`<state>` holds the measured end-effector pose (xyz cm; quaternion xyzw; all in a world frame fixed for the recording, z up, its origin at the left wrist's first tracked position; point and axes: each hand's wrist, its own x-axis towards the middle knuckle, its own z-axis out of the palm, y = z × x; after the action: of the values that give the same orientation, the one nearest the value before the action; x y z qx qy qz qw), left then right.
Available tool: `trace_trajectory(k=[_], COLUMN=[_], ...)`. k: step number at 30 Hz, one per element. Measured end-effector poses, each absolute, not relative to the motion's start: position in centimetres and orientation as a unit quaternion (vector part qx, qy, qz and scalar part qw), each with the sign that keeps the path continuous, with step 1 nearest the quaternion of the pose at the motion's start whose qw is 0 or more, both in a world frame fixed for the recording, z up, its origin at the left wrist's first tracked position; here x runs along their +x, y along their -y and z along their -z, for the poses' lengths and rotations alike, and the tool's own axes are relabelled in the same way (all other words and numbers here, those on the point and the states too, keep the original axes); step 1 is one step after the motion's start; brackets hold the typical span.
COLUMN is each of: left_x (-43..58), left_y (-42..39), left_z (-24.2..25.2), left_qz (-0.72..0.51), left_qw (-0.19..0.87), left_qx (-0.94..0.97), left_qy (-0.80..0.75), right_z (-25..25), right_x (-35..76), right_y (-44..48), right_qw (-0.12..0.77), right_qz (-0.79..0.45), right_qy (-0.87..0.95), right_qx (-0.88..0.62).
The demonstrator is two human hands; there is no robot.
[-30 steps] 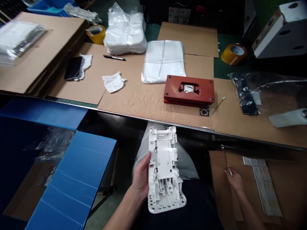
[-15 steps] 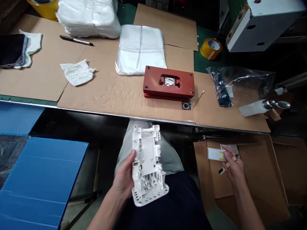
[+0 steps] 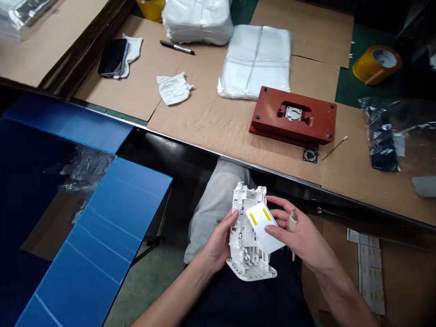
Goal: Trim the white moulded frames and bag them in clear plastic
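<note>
My left hand (image 3: 220, 243) grips the left side of a white plastic housing (image 3: 244, 227), thumb on top. The housing lies tilted above my lap, its flat perforated end toward me. In my right hand (image 3: 304, 238) is a thin white rectangular plate (image 3: 267, 234) with two yellow strips, pinched between thumb and fingers. The plate is slanted over the housing's middle and hides part of it; whether they touch I cannot tell. A small pale stick-like tool (image 3: 292, 221) is tucked among my right fingers, its kind unclear.
On the cardboard-covered bench (image 3: 204, 122) are a red fixture block (image 3: 293, 116), a cotton swab (image 3: 335, 147), bagged white sheets (image 3: 255, 61), a pen (image 3: 177, 47) and tape (image 3: 376, 63). Lower right, a cardboard box (image 3: 402, 272) holds similar plates (image 3: 370, 268). A blue bin (image 3: 112, 218) stands left.
My right hand has come out of the box with the plate and moved left to the housing. My left hand still holds the housing. The view has turned left.
</note>
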<state>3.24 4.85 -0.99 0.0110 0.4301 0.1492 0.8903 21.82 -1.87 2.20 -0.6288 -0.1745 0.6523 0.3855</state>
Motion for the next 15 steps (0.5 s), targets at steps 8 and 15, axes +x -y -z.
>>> trace_trajectory(k=[8,15], left_x=[4.0,3.9], left_y=[-4.3,-4.9], left_z=[1.8,1.5], left_qz=[-0.16,-0.158], left_qw=[0.899,0.892], left_qx=[0.021,0.015], left_qy=[-0.408,-0.424], right_z=[-1.8,-1.8], right_x=[20.4,19.2], right_y=[3.7,3.6], right_qw=[0.459,0.482], right_qz=[-0.617,-0.615], right_qy=[0.084,0.086], right_qx=[-0.633,-0.617])
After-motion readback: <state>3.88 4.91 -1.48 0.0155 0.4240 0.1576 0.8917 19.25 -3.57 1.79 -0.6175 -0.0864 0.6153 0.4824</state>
